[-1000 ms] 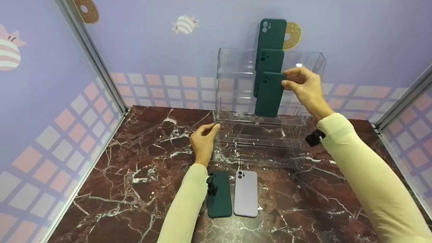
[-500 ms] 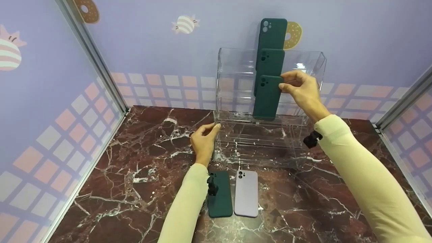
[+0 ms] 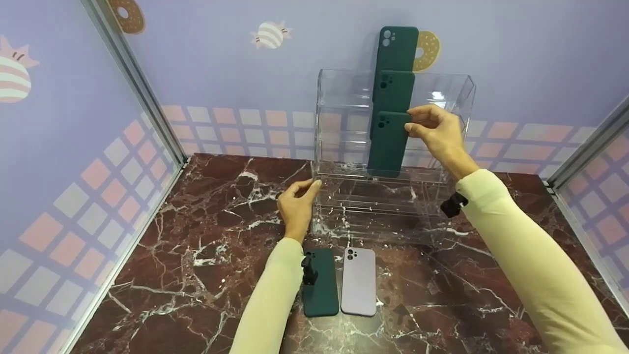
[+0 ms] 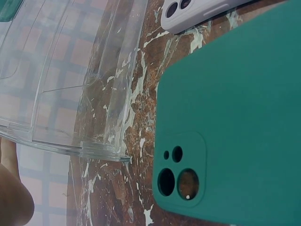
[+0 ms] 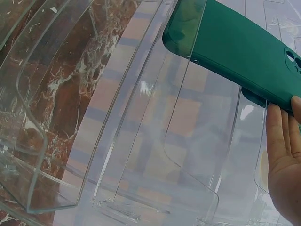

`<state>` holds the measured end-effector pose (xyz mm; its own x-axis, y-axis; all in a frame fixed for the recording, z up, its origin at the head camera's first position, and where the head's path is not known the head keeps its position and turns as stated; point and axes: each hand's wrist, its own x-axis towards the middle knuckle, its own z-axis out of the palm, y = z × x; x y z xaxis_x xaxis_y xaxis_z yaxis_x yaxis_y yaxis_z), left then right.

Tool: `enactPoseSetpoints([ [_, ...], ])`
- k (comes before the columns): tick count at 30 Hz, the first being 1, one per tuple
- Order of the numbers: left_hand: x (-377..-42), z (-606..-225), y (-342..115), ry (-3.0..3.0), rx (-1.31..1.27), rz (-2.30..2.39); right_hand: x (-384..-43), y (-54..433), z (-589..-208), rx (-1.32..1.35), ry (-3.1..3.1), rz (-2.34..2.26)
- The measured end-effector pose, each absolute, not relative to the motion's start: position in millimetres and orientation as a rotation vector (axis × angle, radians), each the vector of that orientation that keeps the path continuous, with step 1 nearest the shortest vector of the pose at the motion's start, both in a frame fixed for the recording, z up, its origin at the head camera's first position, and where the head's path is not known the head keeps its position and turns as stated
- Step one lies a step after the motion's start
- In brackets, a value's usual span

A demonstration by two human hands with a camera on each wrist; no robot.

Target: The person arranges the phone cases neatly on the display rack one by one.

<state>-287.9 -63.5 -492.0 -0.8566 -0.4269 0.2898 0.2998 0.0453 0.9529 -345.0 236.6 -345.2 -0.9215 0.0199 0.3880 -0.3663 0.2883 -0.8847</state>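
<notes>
Between thumb and fingers, my right hand pinches the upper right edge of a dark green phone case. In the right wrist view, the bottom end of this phone case is behind the clear front lip of a tier of the acrylic display rack. Behind it stand two more green cases, a middle one and a top one, in stepped rows. My left hand grips the rack's left side edge with thumb and fingers; in the left wrist view only part of it shows.
On the marble table lie a green phone case, partly covered by the left wrist camera, and a lilac phone case beside it. A patterned back wall rises behind the rack, with side panels left and right.
My right hand has moved slightly down and left, lowering the pinched phone case until its bottom end is behind the tier's front lip. The left hand stays at the rack's side.
</notes>
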Motion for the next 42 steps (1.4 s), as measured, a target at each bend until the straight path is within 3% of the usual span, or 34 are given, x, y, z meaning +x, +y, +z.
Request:
enactPoseSetpoints([
  [17,-289,-494,-63,-1.832,0.143,-1.857,-327,247,-358,0.391,-2.205,1.503],
  [42,-289,-494,-66,-1.844,0.142,-1.845,-241,253,-427,0.448,-2.45,1.503],
])
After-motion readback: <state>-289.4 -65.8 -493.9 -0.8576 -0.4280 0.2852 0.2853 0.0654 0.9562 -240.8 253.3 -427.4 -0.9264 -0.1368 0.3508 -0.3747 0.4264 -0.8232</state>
